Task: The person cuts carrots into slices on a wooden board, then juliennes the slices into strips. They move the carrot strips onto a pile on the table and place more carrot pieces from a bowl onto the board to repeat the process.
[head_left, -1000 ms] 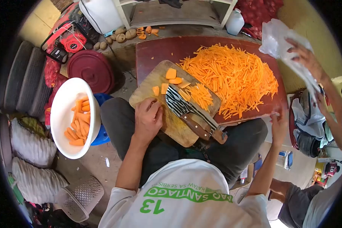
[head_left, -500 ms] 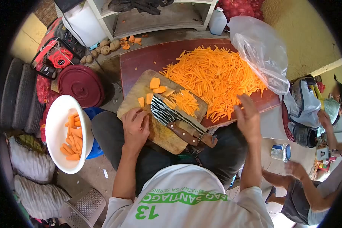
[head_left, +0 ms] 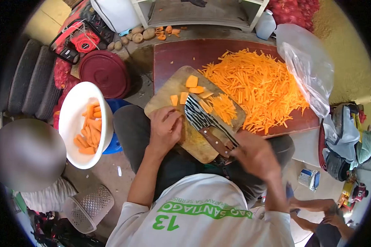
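My left hand (head_left: 165, 127) rests at the left edge of the wooden cutting board (head_left: 200, 150), fingers bent and slightly apart, with nothing seen in them. A wide knife (head_left: 212, 140) with a black-and-white striped blade and riveted brown handle lies on the board. My right hand (head_left: 257, 156), smeared by motion, is at the end of its handle; whether it grips it I cannot tell. Cut carrot pieces (head_left: 191, 81) sit on the board's far side, beside a small heap of carrot strips (head_left: 224, 108). A large pile of carrot strips (head_left: 251, 84) covers much of the red tabletop (head_left: 169, 51).
To the left, a white basin (head_left: 65, 131) holds peeled carrots. Behind it are a dark red lid (head_left: 105, 74) and tyres (head_left: 27, 78). A clear plastic bag (head_left: 307, 61) lies at the table's right end. One person's blurred head appears at left; another's legs show at lower right.
My right hand has come down and left from beside the strip pile to the knife's handle. The view has shifted, and a blurred head has appeared at the left.
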Demonstrator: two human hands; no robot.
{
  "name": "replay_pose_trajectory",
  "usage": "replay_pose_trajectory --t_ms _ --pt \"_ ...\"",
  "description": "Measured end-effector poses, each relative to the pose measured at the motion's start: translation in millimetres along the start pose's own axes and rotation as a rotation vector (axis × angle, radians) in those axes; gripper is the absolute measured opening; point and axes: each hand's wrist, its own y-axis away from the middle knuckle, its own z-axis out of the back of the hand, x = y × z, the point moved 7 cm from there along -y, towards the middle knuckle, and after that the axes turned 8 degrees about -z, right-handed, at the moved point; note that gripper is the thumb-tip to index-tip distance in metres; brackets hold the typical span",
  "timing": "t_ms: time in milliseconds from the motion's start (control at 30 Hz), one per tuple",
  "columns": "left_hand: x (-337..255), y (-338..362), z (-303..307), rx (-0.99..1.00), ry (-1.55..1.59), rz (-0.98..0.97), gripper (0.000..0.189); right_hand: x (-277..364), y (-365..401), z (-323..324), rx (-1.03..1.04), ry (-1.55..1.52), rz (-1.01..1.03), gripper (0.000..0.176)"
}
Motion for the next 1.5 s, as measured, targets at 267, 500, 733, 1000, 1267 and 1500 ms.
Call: replay_pose_trajectory --t_ms 267,500,733,1000,1267,1500 --pt "-0.9 4.7 -0.3 0.083 0.088 0.067 0.026 22.1 -11.8 -62.4 0.006 0.265 -0.014 0.058" --pt "5.8 -13.6 0.3 0.059 0.142 0.102 0.029 9.5 -36.1 -54.5 -0.015 0.116 -0.083 0.042" --pt "6.6 -30.6 -1.0 0.006 0.285 0.196 0.023 1.0 -39.4 -40.0 -0.009 -0.055 -0.229 0.053" --pt "9.3 -69.5 -28.7 0.045 0.385 0.153 0.025 -19.9 -25.9 -36.9 -0.199 -0.632 -0.264 0.049" --pt "2.1 -56.9 -86.2 -0.158 1.087 0.507 0.067 -34.5 -20.7 -63.8 -0.152 -1.411 -0.432 0.040" --pt "-8.6 -67.8 -104.3 0.060 1.647 0.801 0.058 -40.4 -26.3 -73.5 -0.144 -1.790 -0.425 0.041"
